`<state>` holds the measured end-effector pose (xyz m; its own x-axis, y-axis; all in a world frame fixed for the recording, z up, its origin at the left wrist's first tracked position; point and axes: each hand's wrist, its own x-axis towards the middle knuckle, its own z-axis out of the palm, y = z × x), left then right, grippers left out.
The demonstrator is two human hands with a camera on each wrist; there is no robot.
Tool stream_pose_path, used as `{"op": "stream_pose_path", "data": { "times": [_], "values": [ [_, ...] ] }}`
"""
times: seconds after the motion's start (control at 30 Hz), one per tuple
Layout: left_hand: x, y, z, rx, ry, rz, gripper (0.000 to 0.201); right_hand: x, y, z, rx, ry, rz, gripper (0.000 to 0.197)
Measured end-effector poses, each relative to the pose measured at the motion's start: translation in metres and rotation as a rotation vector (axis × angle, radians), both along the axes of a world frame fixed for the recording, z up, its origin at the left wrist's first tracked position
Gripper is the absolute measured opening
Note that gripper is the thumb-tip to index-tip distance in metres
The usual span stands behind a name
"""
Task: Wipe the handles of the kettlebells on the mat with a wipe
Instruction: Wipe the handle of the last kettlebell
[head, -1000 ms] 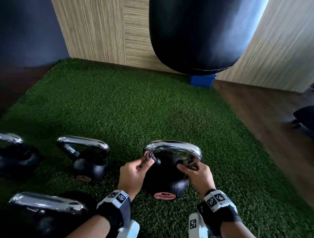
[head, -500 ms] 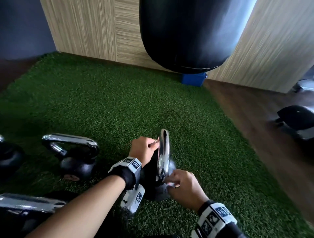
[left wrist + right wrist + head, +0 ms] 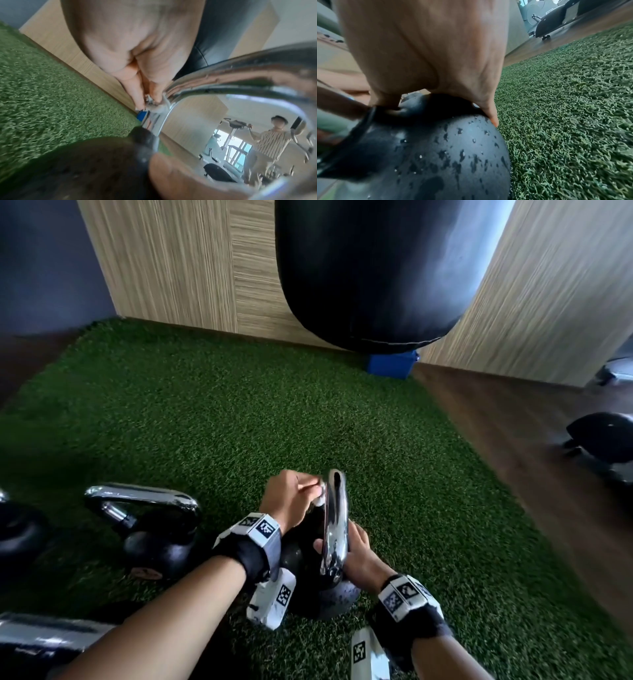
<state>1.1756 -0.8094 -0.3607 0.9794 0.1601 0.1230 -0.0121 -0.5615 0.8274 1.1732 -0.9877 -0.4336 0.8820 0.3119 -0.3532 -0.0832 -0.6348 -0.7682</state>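
A black kettlebell [image 3: 329, 594] with a chrome handle [image 3: 336, 518] stands on the green mat [image 3: 239, 419], turned so the handle runs away from me. My left hand [image 3: 291, 498] pinches a small white wipe [image 3: 320, 498] against the far end of the handle; the wipe [image 3: 157, 104] shows at the fingertips in the left wrist view. My right hand [image 3: 359, 556] grips the near base of the handle, thumb and fingers on the wet black ball [image 3: 445, 148].
A second kettlebell [image 3: 154, 529] stands to the left, with more at the left edge [image 3: 17, 529] and bottom left [image 3: 44, 638]. A black punching bag [image 3: 370, 268] hangs ahead over a blue block [image 3: 390, 364]. Wooden floor [image 3: 513, 440] lies right of the mat.
The kettlebell was turned from handle sideways to handle end-on. Since then my left hand has slid the wipe along the far part of the handle; the right hand keeps its hold at the near base.
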Motion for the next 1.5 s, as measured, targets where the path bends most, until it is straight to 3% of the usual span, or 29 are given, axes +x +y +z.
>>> {"op": "stream_pose_path", "data": {
  "times": [0.1,0.2,0.33,0.47,0.6,0.8,0.9,0.97,1.13,1.27,1.43,1.5],
  "values": [
    [0.000,-0.003,-0.001,-0.128,-0.058,0.061,0.011,-0.001,0.001,0.000,0.015,-0.001,-0.010,0.084],
    [-0.001,-0.001,-0.002,-0.116,-0.045,0.031,0.014,-0.002,-0.001,0.001,0.021,0.011,-0.014,0.084],
    [0.004,0.006,0.013,-0.320,-0.036,0.027,0.026,-0.002,-0.001,-0.002,0.038,0.005,-0.031,0.081],
    [-0.009,0.014,0.028,-0.583,0.037,-0.097,0.021,-0.003,0.000,-0.006,0.084,0.009,-0.079,0.079],
    [-0.021,0.023,0.034,-0.540,0.120,-0.194,0.017,-0.004,0.000,-0.006,0.089,0.005,-0.085,0.079],
    [-0.026,0.012,0.037,-0.577,0.146,-0.099,0.021,-0.004,0.000,-0.007,0.108,0.005,-0.095,0.081],
    [-0.040,0.022,0.038,-0.682,0.294,-0.249,0.028,-0.004,0.001,-0.007,0.107,-0.001,-0.101,0.087],
    [-0.049,0.026,0.040,-0.642,0.332,-0.348,0.025,-0.004,0.002,-0.006,0.090,-0.012,-0.095,0.100],
    [-0.070,0.025,0.029,-0.569,0.252,-0.347,0.026,-0.003,0.001,-0.008,0.097,-0.017,-0.089,0.100],
    [-0.083,0.028,0.016,-0.402,0.233,-0.422,0.025,-0.004,0.001,-0.004,0.081,-0.009,-0.084,0.100],
    [-0.095,0.023,-0.002,-0.462,0.131,-0.384,0.021,-0.004,-0.001,-0.007,0.098,0.004,-0.077,0.078],
    [-0.099,0.023,-0.012,-0.451,0.117,-0.389,0.023,-0.004,-0.002,-0.007,0.106,0.008,-0.072,0.079]
  ]
}}
